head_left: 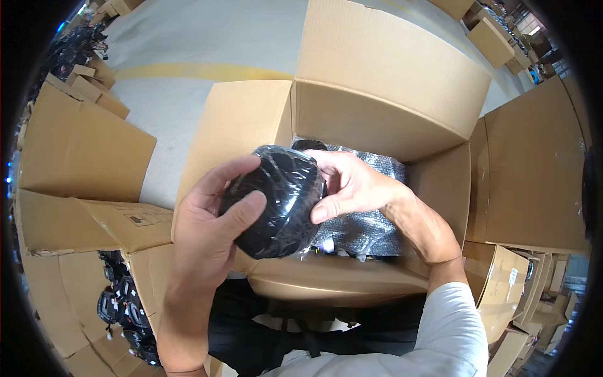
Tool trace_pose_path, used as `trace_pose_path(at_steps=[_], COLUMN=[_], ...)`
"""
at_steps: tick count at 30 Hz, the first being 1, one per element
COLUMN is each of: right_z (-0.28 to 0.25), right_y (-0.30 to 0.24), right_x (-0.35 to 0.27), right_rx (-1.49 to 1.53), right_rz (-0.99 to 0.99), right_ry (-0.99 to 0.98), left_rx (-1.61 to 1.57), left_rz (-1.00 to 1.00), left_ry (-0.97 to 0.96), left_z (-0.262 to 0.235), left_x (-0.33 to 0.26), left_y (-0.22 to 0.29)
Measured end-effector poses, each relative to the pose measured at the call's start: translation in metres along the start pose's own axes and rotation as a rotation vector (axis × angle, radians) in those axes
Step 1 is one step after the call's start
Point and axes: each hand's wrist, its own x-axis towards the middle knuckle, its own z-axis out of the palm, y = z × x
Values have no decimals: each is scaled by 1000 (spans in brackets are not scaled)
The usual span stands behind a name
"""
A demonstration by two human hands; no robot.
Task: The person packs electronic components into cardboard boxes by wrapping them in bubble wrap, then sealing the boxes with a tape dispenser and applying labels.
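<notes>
A rounded black object wrapped in clear, shiny plastic film (286,201) is held up between my two hands, over the near left part of an open cardboard box (377,119). My left hand (213,213) grips its left side, thumb across the front. On the right edge, my right hand (348,185) pinches it between thumb and fingers. The exact kind of object cannot be made out under the film. Below, inside the box, lies bubble wrap (370,229) over contents I cannot identify. Part of another black item (309,145) shows behind the wrapped one.
Open cardboard boxes stand on the left (88,144) and right (527,169). The lower left box holds several black parts (129,308). Tall flaps rise around the middle box. Beyond it, a yellow line (207,70) crosses the grey floor (188,31). More cartons (493,41) stand farther back.
</notes>
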Motion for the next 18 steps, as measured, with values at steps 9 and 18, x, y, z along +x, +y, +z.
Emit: trace_pose_path(at_steps=[9,18], right_z=[-224,-202], right_y=[218,266], right_x=[-144,-123], right_rx=[422,-593], right_rz=[209,470], right_ry=[980,1383], left_rx=[611,778], left_rz=[119,175], left_ry=[183,168], left_z=[0,2], left_x=[-2,-16], left_y=[7,11])
